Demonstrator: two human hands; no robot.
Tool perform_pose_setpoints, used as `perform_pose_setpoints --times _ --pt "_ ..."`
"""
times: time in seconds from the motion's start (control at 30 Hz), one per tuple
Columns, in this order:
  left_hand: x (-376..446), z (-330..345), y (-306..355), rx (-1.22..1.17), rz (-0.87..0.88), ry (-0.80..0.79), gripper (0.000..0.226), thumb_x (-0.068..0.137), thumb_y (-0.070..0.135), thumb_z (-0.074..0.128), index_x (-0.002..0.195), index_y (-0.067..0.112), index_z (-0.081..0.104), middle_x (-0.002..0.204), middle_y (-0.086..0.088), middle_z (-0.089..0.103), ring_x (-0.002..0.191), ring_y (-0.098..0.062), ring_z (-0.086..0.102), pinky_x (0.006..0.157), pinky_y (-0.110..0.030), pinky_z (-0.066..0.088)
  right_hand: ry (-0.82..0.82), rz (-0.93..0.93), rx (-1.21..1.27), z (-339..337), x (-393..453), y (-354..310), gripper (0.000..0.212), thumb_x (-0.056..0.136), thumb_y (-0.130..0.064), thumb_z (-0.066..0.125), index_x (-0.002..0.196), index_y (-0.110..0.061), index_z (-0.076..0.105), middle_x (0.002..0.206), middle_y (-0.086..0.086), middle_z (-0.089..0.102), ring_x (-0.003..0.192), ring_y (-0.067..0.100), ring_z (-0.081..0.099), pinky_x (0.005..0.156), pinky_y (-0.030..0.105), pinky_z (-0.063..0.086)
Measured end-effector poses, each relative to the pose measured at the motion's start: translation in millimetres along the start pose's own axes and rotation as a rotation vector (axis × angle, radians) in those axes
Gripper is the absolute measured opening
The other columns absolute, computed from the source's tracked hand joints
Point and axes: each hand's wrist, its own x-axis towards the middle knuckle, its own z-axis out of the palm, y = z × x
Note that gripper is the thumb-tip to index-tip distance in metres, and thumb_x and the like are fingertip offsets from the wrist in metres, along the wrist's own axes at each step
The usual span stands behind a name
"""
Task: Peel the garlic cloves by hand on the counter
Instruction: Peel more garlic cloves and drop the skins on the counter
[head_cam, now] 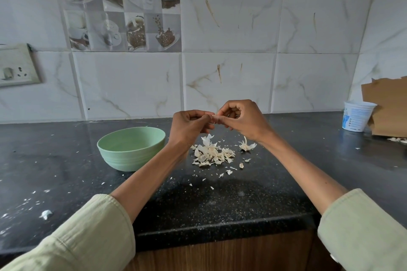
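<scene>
My left hand (189,126) and my right hand (241,120) meet fingertip to fingertip above the black counter (220,204). Between them they pinch a small garlic clove (213,117), mostly hidden by the fingers, with a thin strand of skin hanging from it. Directly below lies a pile of white garlic peels (212,153). A papery garlic stem piece (247,145) sits to the right of the pile. A pale green bowl (132,147) stands left of my left wrist; its inside is not visible.
A white plastic cup (357,116) and torn brown cardboard (387,105) stand at the back right by the tiled wall. A wall socket (16,66) is at the left. Small peel flakes are scattered over the counter, with a bigger scrap (45,214) near the front left edge.
</scene>
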Motion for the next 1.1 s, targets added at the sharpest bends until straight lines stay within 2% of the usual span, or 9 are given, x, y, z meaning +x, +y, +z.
perform_pose_setpoints --times 0.1,0.2,0.33,0.5,0.63,0.8,0.9,1.03,1.1 --pt "0.0 1.2 -0.6 0.001 -0.015 0.013 0.011 0.094 0.009 0.076 0.097 -0.001 0.080 0.088 -0.016 0.080 0.076 -0.019 0.074 0.071 -0.027 0.061 0.018 -0.027 0.002 0.3 -0.3 -2.1 0.017 0.086 -0.027 0.089 0.088 -0.015 0.078 0.080 0.000 0.077 0.068 0.025 0.070 0.065 0.038 0.059" --pt "0.6 2.5 -0.8 0.036 -0.041 0.023 0.009 0.093 0.010 0.076 0.094 0.001 0.080 0.087 -0.013 0.080 0.076 -0.017 0.073 0.074 -0.028 0.061 0.013 -0.037 -0.012 0.6 -0.3 -1.4 0.012 0.087 -0.021 0.088 0.088 -0.014 0.078 0.083 -0.001 0.077 0.068 0.017 0.068 0.066 0.037 0.058" --pt "2.6 2.9 -2.5 0.052 -0.077 0.023 0.010 0.091 0.010 0.074 0.090 0.001 0.080 0.087 -0.014 0.079 0.073 -0.014 0.070 0.072 -0.025 0.058 -0.035 0.008 0.060 1.1 1.1 1.5 0.009 0.090 -0.013 0.084 0.092 -0.009 0.076 0.084 0.006 0.076 0.075 0.028 0.071 0.070 0.040 0.062" --pt "3.3 4.7 -0.3 -0.053 -0.167 -0.042 0.013 0.090 0.011 0.075 0.090 -0.002 0.078 0.079 -0.012 0.073 0.072 -0.016 0.065 0.071 -0.026 0.056 -0.066 0.063 0.187 1.8 3.5 2.4 0.016 0.092 -0.009 0.081 0.097 0.003 0.072 0.089 0.020 0.074 0.075 0.021 0.069 0.069 0.029 0.061" --pt "3.1 5.0 0.4 -0.083 -0.249 -0.080 0.012 0.089 0.014 0.072 0.089 0.003 0.075 0.077 -0.006 0.069 0.067 -0.015 0.063 0.066 -0.026 0.053 -0.076 0.085 0.239 2.7 3.7 2.1 0.012 0.093 -0.005 0.079 0.099 0.001 0.071 0.088 0.016 0.072 0.076 0.018 0.069 0.070 0.028 0.061" --pt "1.6 3.4 4.5 -0.064 -0.305 -0.072 0.010 0.090 0.018 0.070 0.092 0.009 0.074 0.077 -0.001 0.067 0.064 -0.013 0.063 0.060 -0.025 0.048 -0.102 0.039 0.248 3.5 3.2 2.1 0.020 0.093 -0.004 0.079 0.113 -0.004 0.074 0.094 0.020 0.076 0.081 0.022 0.072 0.077 0.030 0.062" --pt "1.4 3.2 5.3 -0.035 -0.330 -0.049 0.013 0.090 0.021 0.070 0.095 0.009 0.074 0.074 0.001 0.067 0.063 -0.013 0.063 0.058 -0.025 0.048 -0.109 0.010 0.203 4.4 2.9 1.5 0.018 0.093 -0.006 0.079 0.112 -0.004 0.078 0.095 0.015 0.078 0.082 0.020 0.073 0.078 0.027 0.062" --pt "1.4 3.0 5.4 -0.021 -0.379 -0.053 0.013 0.090 0.022 0.071 0.095 0.011 0.072 0.073 0.000 0.067 0.058 -0.012 0.062 0.054 -0.024 0.050 -0.101 -0.028 0.086 7.6 2.7 3.6 0.010 0.093 -0.011 0.081 0.104 -0.013 0.080 0.091 0.003 0.078 0.083 0.027 0.075 0.081 0.040 0.064" --pt "1.2 2.0 3.6 0.006 -0.402 -0.106 0.013 0.091 0.024 0.071 0.094 0.012 0.071 0.077 -0.002 0.067 0.060 -0.012 0.062 0.054 -0.024 0.050 -0.088 -0.037 0.083 8.1 2.6 3.1 0.007 0.095 -0.010 0.078 0.102 -0.014 0.078 0.091 0.002 0.078 0.084 0.027 0.074 0.082 0.043 0.064"
